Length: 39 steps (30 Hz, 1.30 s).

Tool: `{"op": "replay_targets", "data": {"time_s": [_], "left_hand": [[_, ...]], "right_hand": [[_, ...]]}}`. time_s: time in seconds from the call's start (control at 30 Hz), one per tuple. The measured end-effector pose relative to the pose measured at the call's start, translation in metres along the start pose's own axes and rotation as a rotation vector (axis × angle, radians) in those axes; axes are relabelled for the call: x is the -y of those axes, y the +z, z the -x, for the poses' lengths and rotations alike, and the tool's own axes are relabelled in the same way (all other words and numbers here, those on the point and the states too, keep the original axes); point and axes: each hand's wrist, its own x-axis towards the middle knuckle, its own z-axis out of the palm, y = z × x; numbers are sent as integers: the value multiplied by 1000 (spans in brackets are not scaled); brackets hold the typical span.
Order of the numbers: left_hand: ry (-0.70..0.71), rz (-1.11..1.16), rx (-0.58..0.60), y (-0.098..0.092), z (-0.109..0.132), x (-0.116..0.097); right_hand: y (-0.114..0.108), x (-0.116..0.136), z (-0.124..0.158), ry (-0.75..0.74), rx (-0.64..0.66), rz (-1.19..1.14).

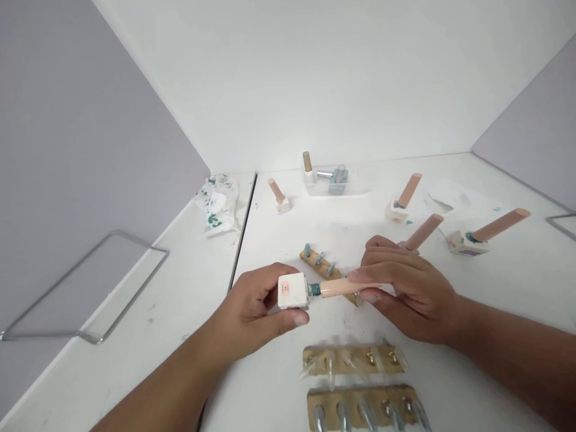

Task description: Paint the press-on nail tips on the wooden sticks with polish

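Note:
My left hand grips a white, square nail polish bottle, which lies tilted on its side with its base toward me. Its neck is smeared with dark green polish. My right hand pinches the long peach cap of the same bottle; some green shows between cap and bottle. Behind my hands lies a cardboard strip with several pale blue-green nail tips, partly hidden by the cap and fingers. Closer to me are two more strips, one with clear nail tips and one with greyish tips.
Several peach-capped polish bottles stand around, one at back left, others at right and far right. A clear tray at the back holds bottles. Green-stained tissue lies left, near a metal wire frame.

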Motion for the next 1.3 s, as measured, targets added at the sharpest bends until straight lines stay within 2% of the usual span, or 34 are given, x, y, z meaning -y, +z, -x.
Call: {"op": "replay_targets", "data": {"time_s": [0.17,0.4,0.6,0.83,0.97,1.17,1.3], "left_hand": [[-1,-25,-29,0,-1,-1],[9,-128,-26,0,-1,2],[-19,-109,-36,2,-2,0],[12,-60,-155,10,-6,-12],[22,-101,-194,15,-3,-31],[-54,-108,-124,29,-5,-71],[-91,-85,-114,39,-16,-81]], "right_hand": [[-1,0,-1,19,-84,-40],[4,-3,2,56,-54,-8],[1,-5,0,149,-3,1],[-6,11,-12,545,-27,-165],[-21,25,-20,721,44,-210],[-45,31,-9,931,137,-398],[-52,31,-1,1002,137,-530]]}}
